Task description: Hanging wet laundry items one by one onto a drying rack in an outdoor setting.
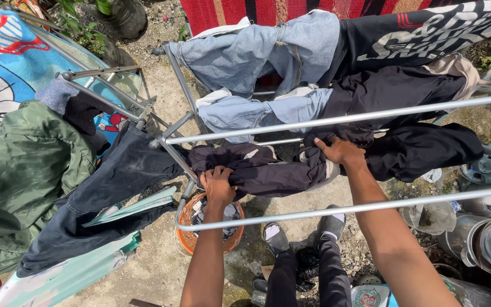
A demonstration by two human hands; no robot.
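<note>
Left hand point(218, 185) and right hand point(341, 151) clenched on dark garment point(268, 170) over metal drying rack point(336, 120), orange basket point(186, 230) below holding grey cloth point(231, 212)

black trousers point(268, 167), orange basket point(186, 239)

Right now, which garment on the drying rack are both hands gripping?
The dark garment on the near rail: left hand and right hand both clutch it. The blue denim pieces hang farther away, untouched.
</note>
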